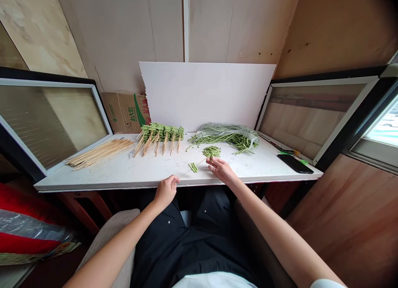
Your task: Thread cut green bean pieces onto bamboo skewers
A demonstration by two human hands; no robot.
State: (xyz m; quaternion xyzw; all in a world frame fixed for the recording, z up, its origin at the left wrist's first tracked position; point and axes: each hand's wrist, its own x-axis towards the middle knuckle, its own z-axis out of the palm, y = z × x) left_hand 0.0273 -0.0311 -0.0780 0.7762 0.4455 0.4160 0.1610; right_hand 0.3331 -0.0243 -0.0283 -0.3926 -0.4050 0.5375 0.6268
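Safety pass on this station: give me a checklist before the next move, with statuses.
1. Left hand grips the skewer: ok, closed around its near end.
2. Green pieces threaded on the skewer: ok, a short row sits partway along.
3. Right hand well clear of the skewer's far end: not ok, its fingers look very close.
4. Piece held in the right hand: cannot tell, too small.
5. Loose cut pieces within reach: ok, piled just beyond the right hand.
6. Phone away from both hands: ok, at the table's right.
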